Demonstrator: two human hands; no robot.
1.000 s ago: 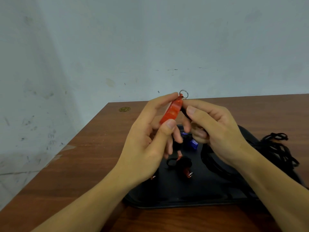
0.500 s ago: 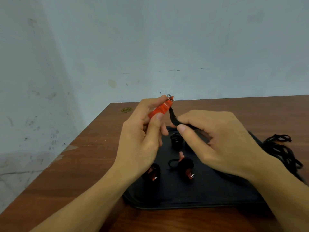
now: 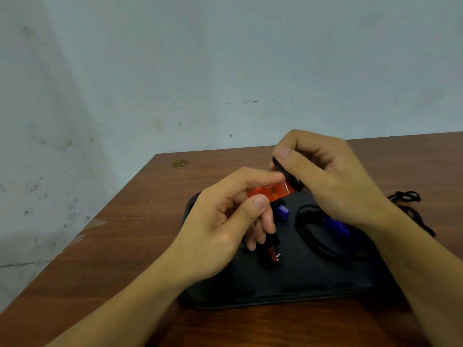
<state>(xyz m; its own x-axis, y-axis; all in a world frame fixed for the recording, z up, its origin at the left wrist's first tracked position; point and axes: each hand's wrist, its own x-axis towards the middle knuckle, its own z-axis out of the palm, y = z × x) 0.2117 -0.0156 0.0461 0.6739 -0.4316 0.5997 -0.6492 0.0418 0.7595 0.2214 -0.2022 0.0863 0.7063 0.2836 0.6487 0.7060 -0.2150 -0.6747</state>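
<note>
Head view: our left hand [image 3: 220, 226] pinches the orange whistle [image 3: 271, 192] between thumb and forefinger, above the black case [image 3: 275, 291]. Our right hand [image 3: 328, 176] grips the black cord [image 3: 292, 181] right at the whistle's right end. We read this as the cord-fitting step. The next move likely calls for a steady whistle and a controlled pull on the cord.

A black tray [image 3: 275, 291] on the brown counter [image 3: 120, 246] holds a blue whistle [image 3: 282, 212], a red whistle [image 3: 273, 255] and a cord loop [image 3: 309, 237]; tangled cord [image 3: 406, 197] lies beside it.

Orange whistle [image 3: 271, 192]; black cord [image 3: 288, 176]; black tray [image 3: 275, 291]; blue whistle [image 3: 283, 211].
</note>
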